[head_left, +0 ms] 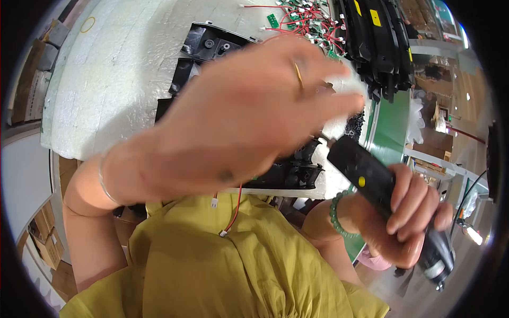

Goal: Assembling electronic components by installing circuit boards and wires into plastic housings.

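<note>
At the far left, one yellow ring-shaped band (87,24) lies on the white padded tabletop (127,79). One thin silver bangle (104,183) circles my left wrist. My left hand (249,106) is blurred, back upward, its fingers reaching right; I can't tell whether they pinch anything. A gold finger ring (298,75) shows on it. Black plastic housings (197,40) show beyond it and on its near side; my hand hides too much for me to count them. Two white connectors (214,202) show on the near side, against my one olive garment (212,259), with red wire (236,209) running to the nearer one. Farther right lies one tangled heap of small green circuit boards (273,20) with red leads, too jumbled to count. Beside it stands a black stack of long casings (366,37) bearing at least three yellow stickers (375,17). My one electric screwdriver (360,169) lies within my right hand (411,222), fingers wrapped around its body; its front end points far and left, near my left hand. One green bead bracelet (334,214) rings that wrist.
</note>
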Demonstrator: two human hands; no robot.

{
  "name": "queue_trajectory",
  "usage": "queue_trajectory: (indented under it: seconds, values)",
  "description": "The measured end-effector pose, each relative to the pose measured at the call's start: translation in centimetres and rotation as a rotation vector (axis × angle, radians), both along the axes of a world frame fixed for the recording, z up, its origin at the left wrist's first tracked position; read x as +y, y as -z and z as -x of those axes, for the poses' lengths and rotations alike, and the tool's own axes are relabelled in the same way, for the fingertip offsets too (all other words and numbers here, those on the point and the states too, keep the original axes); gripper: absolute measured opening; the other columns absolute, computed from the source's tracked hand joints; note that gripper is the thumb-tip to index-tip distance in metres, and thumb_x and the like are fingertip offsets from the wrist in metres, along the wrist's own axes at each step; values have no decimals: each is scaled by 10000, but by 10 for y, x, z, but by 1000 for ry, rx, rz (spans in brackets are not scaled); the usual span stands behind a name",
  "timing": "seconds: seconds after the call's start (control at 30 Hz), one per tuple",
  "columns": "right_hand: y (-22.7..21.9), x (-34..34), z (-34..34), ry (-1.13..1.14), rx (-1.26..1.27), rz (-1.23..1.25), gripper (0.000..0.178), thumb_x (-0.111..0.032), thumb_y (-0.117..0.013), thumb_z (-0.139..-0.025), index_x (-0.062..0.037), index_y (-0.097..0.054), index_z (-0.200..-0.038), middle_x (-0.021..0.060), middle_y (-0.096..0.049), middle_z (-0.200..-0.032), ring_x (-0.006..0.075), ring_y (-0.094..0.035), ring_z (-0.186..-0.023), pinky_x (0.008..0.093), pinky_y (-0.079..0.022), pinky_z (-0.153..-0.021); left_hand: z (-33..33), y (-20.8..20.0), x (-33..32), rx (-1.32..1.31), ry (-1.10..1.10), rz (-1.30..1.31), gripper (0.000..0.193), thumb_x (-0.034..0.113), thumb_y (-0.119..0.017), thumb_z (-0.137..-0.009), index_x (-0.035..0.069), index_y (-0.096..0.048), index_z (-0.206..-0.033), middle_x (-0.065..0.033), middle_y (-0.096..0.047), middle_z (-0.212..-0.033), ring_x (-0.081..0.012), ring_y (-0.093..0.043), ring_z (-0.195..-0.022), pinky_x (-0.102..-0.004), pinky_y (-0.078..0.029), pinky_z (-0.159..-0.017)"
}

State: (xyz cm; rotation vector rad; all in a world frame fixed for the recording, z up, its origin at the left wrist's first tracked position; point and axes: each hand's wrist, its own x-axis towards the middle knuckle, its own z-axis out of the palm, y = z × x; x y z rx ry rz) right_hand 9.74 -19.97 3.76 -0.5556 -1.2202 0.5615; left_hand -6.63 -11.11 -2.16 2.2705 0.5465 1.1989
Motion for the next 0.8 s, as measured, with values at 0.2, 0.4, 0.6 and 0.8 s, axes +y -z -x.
queue_trajectory:
  seconds: [0.2,0.4,0.6,0.8]
  values:
    - [28,37,5,-315,-59,164,288,-116,-515,-752,-86,-503,-1038,-57,-415,-602,63,-390,-509,239,-299,-559,20,53,53,134,-82,54,128,110,-699,-704,68,-630,-803,-75,-620,-1062,-295,-510,-1087,-390,-417,-880]
    - [43,52,21,-304,-104,152,299,-138,-487,-756,-101,-481,-1053,-46,-395,-594,70,-375,-495,240,-284,-539,14,71,47,288,-48,45,110,142,-706,-704,89,-625,-757,-48,-580,-1147,-279,-444,-1171,-404,-348,-939]
    - [44,49,24,-259,-125,199,323,-155,-616,-812,-136,-399,-1051,-7,-447,-591,123,-443,-468,276,-361,-519,13,76,47,245,-67,53,74,133,-699,-694,88,-646,-716,-51,-604,-1085,-248,-460,-1143,-399,-347,-943]
    - [42,51,32,-256,-168,216,224,-119,-512,-749,-115,-434,-958,-39,-403,-582,72,-375,-473,250,-312,-527,13,77,45,197,-87,47,32,106,-678,-676,83,-663,-690,-66,-627,-1022,-227,-500,-1081,-390,-357,-941]
